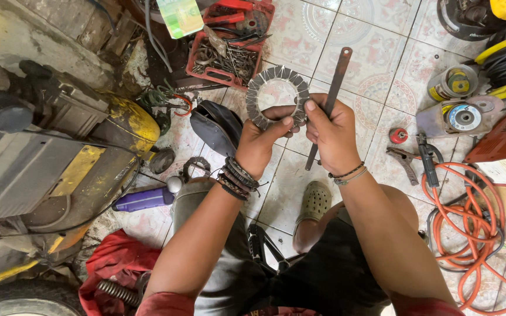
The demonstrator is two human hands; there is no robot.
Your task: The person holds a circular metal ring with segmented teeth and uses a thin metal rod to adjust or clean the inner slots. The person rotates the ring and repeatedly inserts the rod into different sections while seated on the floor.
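Head view: left hand [259,140] and right hand [330,131], raised together, pinch a toothed ring [257,88] with closed fingers.

Seen from above, the person's arms are bare to the upper arm, where red sleeve edges show at about 6 o'clock. The left hand [257,144] has a stack of dark braided and beaded bracelets at its wrist; the right hand [333,136] has two thin bands, one dark and beaded, one pale. Dark shorts and a grey-green perforated clog [314,202] sit near the centre.
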